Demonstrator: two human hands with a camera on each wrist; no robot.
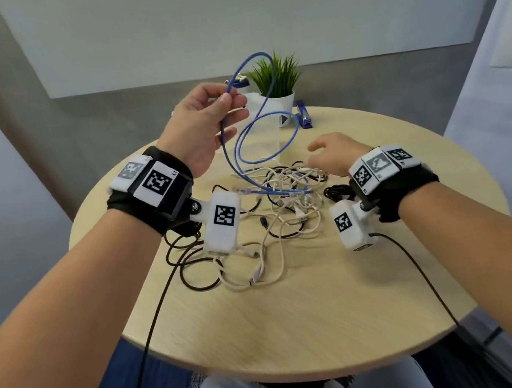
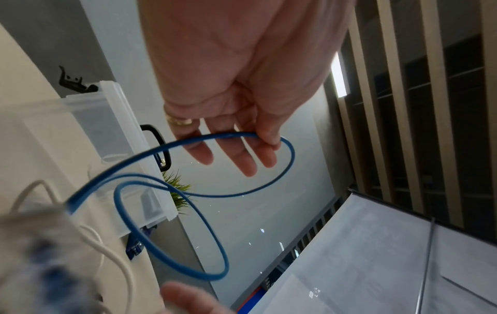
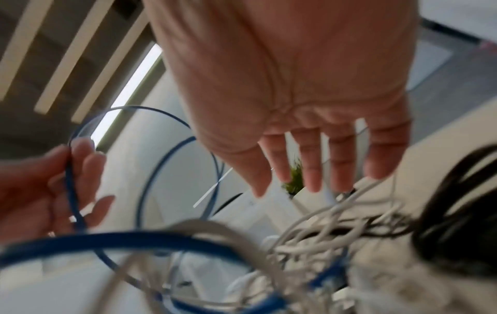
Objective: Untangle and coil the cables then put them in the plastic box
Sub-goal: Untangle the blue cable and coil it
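We pinch the blue cable (image 1: 243, 137) in our left hand (image 1: 205, 126), looped above the cable tangle (image 1: 283, 197) on the worktop (image 1: 324, 297); our right hand (image 1: 336, 152) hovers over the tangle, grip released, plastic box (image 2: 107, 119) behind.

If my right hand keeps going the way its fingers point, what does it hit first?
Probably the tangle of white cables just past the right hand; the clear plastic box stands beyond it. Depth is hard to judge.
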